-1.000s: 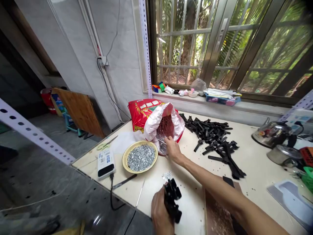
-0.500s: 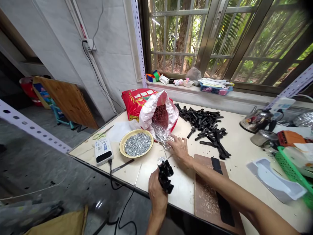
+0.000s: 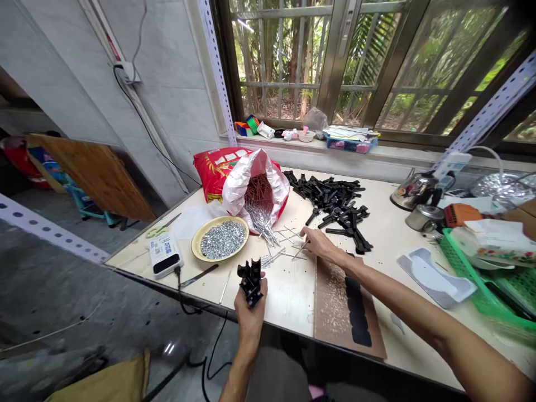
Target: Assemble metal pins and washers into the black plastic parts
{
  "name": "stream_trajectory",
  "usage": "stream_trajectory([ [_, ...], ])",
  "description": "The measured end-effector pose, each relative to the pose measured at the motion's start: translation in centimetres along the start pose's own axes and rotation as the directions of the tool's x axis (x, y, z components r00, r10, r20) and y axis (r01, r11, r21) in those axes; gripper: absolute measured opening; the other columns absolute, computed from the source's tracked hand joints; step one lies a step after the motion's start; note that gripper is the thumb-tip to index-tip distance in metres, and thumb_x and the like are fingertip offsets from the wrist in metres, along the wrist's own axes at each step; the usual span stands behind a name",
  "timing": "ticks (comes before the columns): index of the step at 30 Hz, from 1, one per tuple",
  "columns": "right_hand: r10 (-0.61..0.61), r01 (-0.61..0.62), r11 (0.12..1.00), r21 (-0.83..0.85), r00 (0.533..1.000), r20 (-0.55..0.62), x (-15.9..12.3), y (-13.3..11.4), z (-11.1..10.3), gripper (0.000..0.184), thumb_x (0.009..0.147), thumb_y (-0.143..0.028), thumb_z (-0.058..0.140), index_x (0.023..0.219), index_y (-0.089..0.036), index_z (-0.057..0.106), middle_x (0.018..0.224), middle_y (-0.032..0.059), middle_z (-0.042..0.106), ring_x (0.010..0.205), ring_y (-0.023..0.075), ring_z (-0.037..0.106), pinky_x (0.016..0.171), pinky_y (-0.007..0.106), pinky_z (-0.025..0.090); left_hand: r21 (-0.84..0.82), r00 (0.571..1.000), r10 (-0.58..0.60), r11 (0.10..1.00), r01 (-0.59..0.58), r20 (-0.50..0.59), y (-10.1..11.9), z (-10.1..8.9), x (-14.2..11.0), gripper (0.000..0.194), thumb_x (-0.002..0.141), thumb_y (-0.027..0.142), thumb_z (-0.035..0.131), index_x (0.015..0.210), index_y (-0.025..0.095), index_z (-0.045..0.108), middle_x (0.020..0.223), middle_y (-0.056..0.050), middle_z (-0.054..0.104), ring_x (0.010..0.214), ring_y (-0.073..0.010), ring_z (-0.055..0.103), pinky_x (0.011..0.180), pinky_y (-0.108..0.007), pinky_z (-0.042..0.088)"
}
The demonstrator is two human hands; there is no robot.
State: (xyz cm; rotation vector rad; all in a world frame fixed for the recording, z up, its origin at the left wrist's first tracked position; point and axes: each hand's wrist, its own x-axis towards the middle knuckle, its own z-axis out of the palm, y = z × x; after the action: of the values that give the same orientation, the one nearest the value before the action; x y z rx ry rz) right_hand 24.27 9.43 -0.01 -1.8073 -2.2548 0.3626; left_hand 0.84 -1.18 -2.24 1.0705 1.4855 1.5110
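My left hand is closed around black plastic clip-like parts, held above the table's front edge. To its right, the fingers of my right hand pinch a thin metal rod. Several similar loose rods lie scattered on the tabletop near those fingers. More silvery rods spill from the mouth of a red and white bag, with reddish-brown ones deeper inside. Left of the rods stands a yellow dish full of small shiny metal pieces.
Black plastic parts are heaped behind my right hand. A brown board with dark pads lies under my right forearm. On the left are a white device with a cable and scissors. A green basket stands at right.
My right hand has drawn back from the bag's mouth toward the right, pinching a rod. More rods now lie spread on the table. My left hand still holds the black parts, turned more upright.
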Motion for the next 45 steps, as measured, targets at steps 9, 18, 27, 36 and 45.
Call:
stream_trajectory([
  [9,-0.023,0.062,0.946,-0.318,0.992,0.123,-1.0,-1.4,-1.1,0.023,0.088,-0.016,0.045,0.086,-0.016,0.068,0.1,0.0126,0.063,0.101,0.0258,0.048,0.084,0.039,0.032,-0.004,0.966,-0.154,0.987,0.158,0.206,2.0,0.8,-0.6,0.032,0.066,0.035,0.072,0.091,0.015,0.071,0.097,-0.01,0.072,0.097,-0.0258,0.064,0.083,-0.033,0.048],
  [18,-0.069,0.126,0.9,-0.418,0.987,0.148,-1.3,-2.2,1.0,0.031,0.084,-0.001,0.039,0.102,-0.011,0.063,0.11,0.015,0.058,0.107,0.0255,0.047,0.091,0.039,0.033,-0.273,0.913,-0.235,0.903,0.332,0.334,2.7,1.2,-0.3,0.043,0.065,0.028,0.076,0.105,0.015,0.065,0.092,-0.006,0.07,0.076,-0.0171,0.067,0.079,-0.031,0.048],
  [27,-0.034,0.101,0.924,-0.369,0.982,0.184,-3.6,-2.1,0.4,0.022,0.086,-0.005,0.042,0.092,-0.012,0.063,0.097,0.0145,0.062,0.09,0.0235,0.057,0.071,0.031,0.043,-0.379,0.904,-0.244,0.846,0.375,0.351,2.8,1.0,0.4,0.04,0.062,0.024,0.077,0.099,0.014,0.065,0.088,-0.006,0.07,0.075,-0.018,0.067,0.081,-0.033,0.048],
  [36,-0.099,0.087,0.951,-0.296,0.995,-0.025,-5.0,-3.2,-2.2,0.022,0.093,-0.014,0.037,0.1,-0.014,0.058,0.094,0.0098,0.062,0.085,0.0185,0.057,0.073,0.027,0.041,-0.173,0.938,-0.204,0.95,0.259,0.281,2.0,0.6,-0.2,0.037,0.066,0.032,0.074,0.099,0.015,0.069,0.095,-0.009,0.072,0.084,-0.0207,0.067,0.079,-0.031,0.049],
  [45,-0.495,0.401,0.856,-0.327,0.82,-0.289,-6.4,-6.0,-8.3,0.02,0.094,-0.019,0.044,0.095,-0.023,0.063,0.092,0.0041,0.061,0.079,0.0147,0.053,0.074,0.028,0.035,0.065,0.968,0.099,0.991,-0.117,0.232,0.7,0.9,0.7,0.028,0.068,0.028,0.068,0.092,0.015,0.068,0.09,-0.008,0.073,0.085,-0.0239,0.067,0.08,-0.032,0.049],
])
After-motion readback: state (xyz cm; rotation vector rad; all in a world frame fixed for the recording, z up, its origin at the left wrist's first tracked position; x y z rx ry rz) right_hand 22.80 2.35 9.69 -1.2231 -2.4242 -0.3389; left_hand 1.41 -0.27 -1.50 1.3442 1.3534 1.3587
